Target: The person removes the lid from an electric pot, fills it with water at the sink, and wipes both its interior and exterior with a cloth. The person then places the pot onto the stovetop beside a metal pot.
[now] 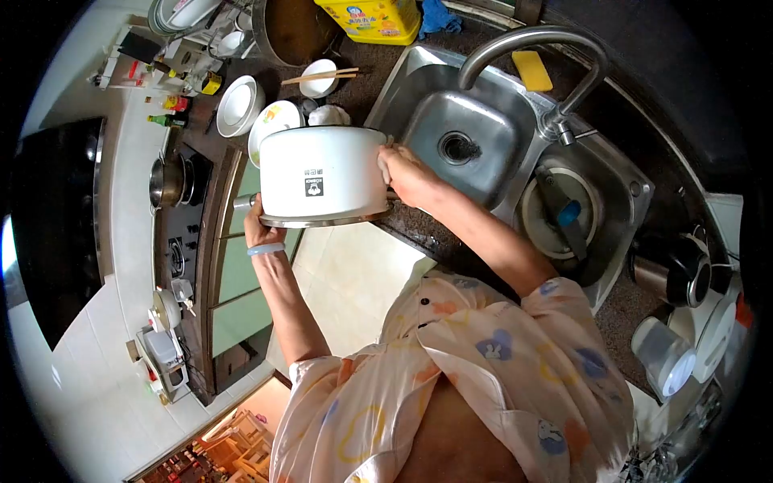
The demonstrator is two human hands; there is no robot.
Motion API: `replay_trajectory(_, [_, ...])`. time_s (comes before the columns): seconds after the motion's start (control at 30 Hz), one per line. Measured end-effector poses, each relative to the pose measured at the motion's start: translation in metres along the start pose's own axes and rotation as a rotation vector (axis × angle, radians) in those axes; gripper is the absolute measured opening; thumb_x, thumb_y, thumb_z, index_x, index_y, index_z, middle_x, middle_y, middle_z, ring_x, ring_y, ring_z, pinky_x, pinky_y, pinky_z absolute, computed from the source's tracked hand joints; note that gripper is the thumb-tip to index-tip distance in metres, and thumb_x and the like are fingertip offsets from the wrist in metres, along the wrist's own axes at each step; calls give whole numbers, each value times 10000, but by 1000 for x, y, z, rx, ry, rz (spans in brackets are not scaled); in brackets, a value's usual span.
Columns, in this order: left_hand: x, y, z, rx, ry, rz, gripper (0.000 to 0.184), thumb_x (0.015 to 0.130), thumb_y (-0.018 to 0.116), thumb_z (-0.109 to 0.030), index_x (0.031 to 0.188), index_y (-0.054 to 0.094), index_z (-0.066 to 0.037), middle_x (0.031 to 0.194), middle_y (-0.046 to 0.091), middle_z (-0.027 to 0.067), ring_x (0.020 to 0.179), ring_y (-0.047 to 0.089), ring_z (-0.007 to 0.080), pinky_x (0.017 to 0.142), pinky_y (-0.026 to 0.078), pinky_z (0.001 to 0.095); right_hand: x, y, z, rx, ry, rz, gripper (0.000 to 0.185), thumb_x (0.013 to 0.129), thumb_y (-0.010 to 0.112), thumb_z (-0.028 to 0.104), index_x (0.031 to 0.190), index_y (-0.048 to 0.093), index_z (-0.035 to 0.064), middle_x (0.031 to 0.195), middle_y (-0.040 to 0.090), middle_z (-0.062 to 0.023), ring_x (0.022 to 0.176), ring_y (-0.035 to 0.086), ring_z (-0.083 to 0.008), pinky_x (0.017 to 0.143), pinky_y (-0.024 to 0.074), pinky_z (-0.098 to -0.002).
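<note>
A white pot [322, 171] with a small dark label is held up over the counter's front edge, left of the sink. A metal rim or lid runs along its lower edge in view. My left hand [262, 225], below a pale bangle, grips the pot's lower left side by a metal handle. On the pot's right side, my right hand [405, 172] has its fingers closed round the handle area. Part of the pot hides a plate [276, 119] with a coloured pattern. A white crumpled cloth [329, 116] lies just behind the pot.
A double sink [463, 153] with a curved faucet [555, 40] stands at the right, a pan [561, 211] in its right basin. White bowls [240, 105], a bowl with chopsticks [319, 79] and a large pot [294, 32] are behind. The stove [189, 209] is left, a kettle [671, 268] right.
</note>
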State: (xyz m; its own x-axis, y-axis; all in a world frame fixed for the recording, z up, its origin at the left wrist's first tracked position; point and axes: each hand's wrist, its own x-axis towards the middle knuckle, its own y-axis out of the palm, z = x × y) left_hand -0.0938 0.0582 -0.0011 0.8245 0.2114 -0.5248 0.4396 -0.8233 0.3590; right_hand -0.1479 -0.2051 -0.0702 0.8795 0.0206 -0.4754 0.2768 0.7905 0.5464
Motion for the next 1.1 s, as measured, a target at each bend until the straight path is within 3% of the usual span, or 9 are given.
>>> replay_trajectory(0.1, [3, -10, 1, 31, -11, 13, 196, 937, 488, -145, 998, 556, 28, 955, 637, 128, 844, 641, 219, 720, 575, 365, -26, 4, 4, -154, -15, 124, 471, 968, 337, 481, 985, 535, 54, 735, 487, 1, 685, 430, -134, 756, 408, -329])
replay_trajectory(0.2, [-3, -10, -1, 54, -13, 22, 209, 943, 467, -129, 1050, 531, 39, 1012, 621, 155, 881, 633, 239, 767, 569, 396, -20, -1, 27, -90, 92, 359, 782, 872, 254, 684, 1358, 313, 73, 1213, 463, -99, 1140, 454, -212, 1015, 372, -409])
replay_trajectory(0.27, [-3, -5, 0, 15, 17, -12, 202, 945, 464, -123, 1056, 530, 32, 1016, 618, 165, 891, 630, 248, 760, 570, 402, -10, 3, 35, 20, 69, 330, 766, 874, 239, 684, 1364, 314, 100, 1209, 472, -81, 1167, 441, -220, 1031, 360, -421])
replay_trajectory(0.37, [26, -37, 0, -49, 10, -22, 207, 929, 491, -115, 1056, 528, 43, 1025, 615, 174, 890, 632, 262, 762, 573, 404, 8, 9, 28, -168, 62, 190, 649, 935, 205, 612, 1090, 492, 51, 838, 471, -50, 808, 485, -179, 867, 420, -408])
replay_trajectory(0.53, [20, -35, -3, -154, 26, -138, 211, 908, 504, -93, 1051, 527, 61, 1016, 616, 182, 898, 634, 274, 745, 585, 410, -41, 39, 15, -745, -401, 119, 632, 955, 399, 336, 1342, 209, -126, 1363, 253, -354, 1304, 300, -396, 1067, 299, -453])
replay_trajectory(0.8, [15, -34, -2, -138, 20, -68, 206, 926, 482, -85, 1077, 484, 56, 1011, 607, 184, 913, 631, 281, 756, 584, 412, -85, 67, -18, -1028, -1006, -77, 629, 870, 575, 184, 1319, 262, -126, 1339, 256, -340, 1230, 338, -477, 1036, 306, -558])
replay_trajectory(0.83, [14, -34, -1, -164, 9, -79, 208, 934, 471, -92, 1079, 486, 56, 1018, 608, 181, 909, 635, 278, 759, 585, 407, -78, 63, -25, -1068, -1048, -214, 581, 895, 539, 212, 1320, 297, -100, 1215, 442, -306, 1176, 438, -414, 1025, 323, -548])
replay_trajectory(1.0, [2, -38, 0, -120, -15, 22, 203, 946, 459, -106, 1064, 499, 54, 1004, 616, 172, 887, 641, 266, 756, 588, 394, -39, 4, -25, -1241, -652, -339, 433, 936, 414, 312, 1145, 533, -48, 837, 639, -213, 822, 641, -345, 904, 428, -507])
replay_trajectory(1.1, [-8, -35, 5, -148, -21, 29, 203, 950, 460, -118, 1045, 512, 53, 995, 622, 168, 879, 642, 249, 762, 587, 380, -25, -7, -6, -1162, -121, -147, 388, 924, 402, 256, 967, 613, -67, 917, 634, -282, 859, 637, -400, 716, 511, -468])
